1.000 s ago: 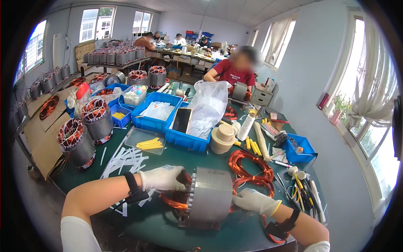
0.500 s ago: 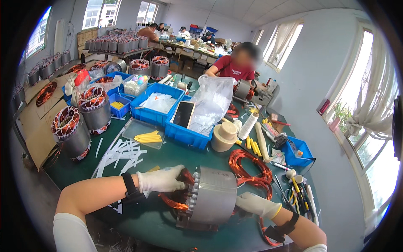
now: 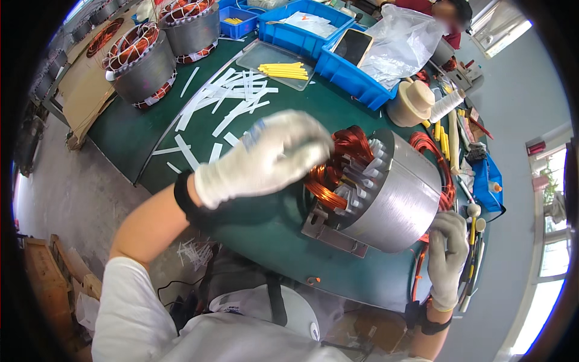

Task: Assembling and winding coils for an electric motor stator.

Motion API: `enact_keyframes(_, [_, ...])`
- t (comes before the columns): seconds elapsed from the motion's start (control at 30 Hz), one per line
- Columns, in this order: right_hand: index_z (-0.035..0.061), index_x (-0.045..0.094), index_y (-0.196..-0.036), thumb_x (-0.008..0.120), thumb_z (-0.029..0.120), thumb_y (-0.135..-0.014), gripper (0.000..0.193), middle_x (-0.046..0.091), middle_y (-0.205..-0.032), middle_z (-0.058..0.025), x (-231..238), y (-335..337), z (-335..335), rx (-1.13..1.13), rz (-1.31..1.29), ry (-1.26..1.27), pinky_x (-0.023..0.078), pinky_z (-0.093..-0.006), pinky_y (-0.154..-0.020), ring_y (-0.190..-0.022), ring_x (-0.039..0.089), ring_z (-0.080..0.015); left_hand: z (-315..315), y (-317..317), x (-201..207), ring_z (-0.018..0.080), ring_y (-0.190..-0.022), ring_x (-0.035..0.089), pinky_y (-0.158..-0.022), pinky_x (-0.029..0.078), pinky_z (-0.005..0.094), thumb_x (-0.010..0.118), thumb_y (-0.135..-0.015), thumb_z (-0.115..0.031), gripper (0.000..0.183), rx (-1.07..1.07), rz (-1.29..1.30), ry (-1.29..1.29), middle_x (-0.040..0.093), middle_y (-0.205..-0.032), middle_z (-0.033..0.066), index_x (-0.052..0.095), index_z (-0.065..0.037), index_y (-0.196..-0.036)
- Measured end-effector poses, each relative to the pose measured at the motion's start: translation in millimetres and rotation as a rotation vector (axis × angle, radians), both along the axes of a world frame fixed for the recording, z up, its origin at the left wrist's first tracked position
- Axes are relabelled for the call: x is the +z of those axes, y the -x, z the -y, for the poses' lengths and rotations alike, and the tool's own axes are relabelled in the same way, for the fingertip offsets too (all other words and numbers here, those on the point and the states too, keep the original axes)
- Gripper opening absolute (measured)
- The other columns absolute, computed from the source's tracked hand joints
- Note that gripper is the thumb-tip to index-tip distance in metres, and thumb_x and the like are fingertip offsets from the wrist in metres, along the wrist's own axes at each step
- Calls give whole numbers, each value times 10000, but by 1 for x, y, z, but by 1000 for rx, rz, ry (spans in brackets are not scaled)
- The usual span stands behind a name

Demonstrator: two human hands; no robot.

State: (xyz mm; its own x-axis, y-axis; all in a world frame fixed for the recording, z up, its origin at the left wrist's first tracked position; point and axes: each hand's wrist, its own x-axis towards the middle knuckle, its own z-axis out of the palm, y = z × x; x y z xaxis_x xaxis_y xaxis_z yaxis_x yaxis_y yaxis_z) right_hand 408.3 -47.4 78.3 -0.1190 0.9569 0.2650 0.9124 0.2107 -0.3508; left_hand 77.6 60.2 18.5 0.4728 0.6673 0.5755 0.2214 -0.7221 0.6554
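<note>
A grey steel motor stator [image 3: 401, 196] lies on its side on a small metal cradle [image 3: 332, 232]. Copper coils [image 3: 347, 154] bulge from its left end, with white insulation strips [image 3: 362, 178] standing out of the slots around the bore. My left hand [image 3: 274, 154], in a white glove, hovers just left of the coils; its fingers are bent and blurred, and whether they hold anything does not show. My right hand [image 3: 447, 253], also gloved, has curled fingers against the stator's right rim. The stator's right end is hidden.
White paper strips [image 3: 226, 96] and yellow sleeves on a clear lid [image 3: 248, 60] lie behind. Finished stators [image 3: 142, 72] stand at the left. Blue bins [image 3: 356, 78], a phone [image 3: 351, 47] and a cream spool [image 3: 410, 105] are farther back. Tools [image 3: 473, 241] lie at right.
My view has tipped down toward the table. My left hand has drawn back from the coils to their left. The right hand stays at the stator's right end, fingers now more bent.
</note>
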Motion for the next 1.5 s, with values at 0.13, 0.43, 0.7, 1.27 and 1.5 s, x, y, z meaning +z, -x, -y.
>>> enact_keyframes(0.13, [-6, 649, -973, 679, 347, -806, 392, 632, -1005, -150, -50, 2, 2, 162, -507, 114, 418, -396, -932, -1045, 545, -308, 40, -20, -9, 319, -841, 565, -947, 439, 461, 544, -951, -293, 290, -40, -46, -157, 569, -783, 115, 647, -50, -829])
enact_keyframes(0.43, [93, 608, -692, 864, 302, -566, 355, 565, -788, -25, -74, -5, -24, 401, -908, 176, 409, -334, -778, -872, 510, -214, 25, -25, -24, 294, -655, 538, -730, 446, 374, 408, -1015, -397, 563, -102, 190, 150, 573, -652, 141, 618, 27, -711])
enact_keyframes(0.7, [110, 649, -640, 893, 262, -555, 300, 529, -696, 8, -91, -25, -35, 580, -1060, 113, 388, -318, -726, -805, 485, -177, 27, -27, -31, 310, -1223, 502, -1018, 418, 479, 492, -937, -565, 693, -300, 719, 1054, 487, -1381, 151, 429, -55, -1404])
enact_keyframes(1.27, [-2, 627, -908, 523, 211, -938, 239, 627, -715, -91, -15, -37, -14, -60, -592, 395, 497, -301, -634, -662, 607, -175, 22, -21, 57, 189, -933, 641, -770, 558, 332, 464, -997, -296, 432, -7, -257, 949, 609, -1094, 121, 497, 45, -1260])
enact_keyframes(1.5, [-42, 621, -866, 542, 170, -885, 227, 626, -758, -193, -42, -17, -45, 295, 91, 729, 528, -392, -658, -755, 658, -292, 27, -47, 22, 168, -861, 654, -700, 574, 327, 507, -912, -30, 353, 206, -85, 1197, 633, -1039, 113, 506, 39, -1258])
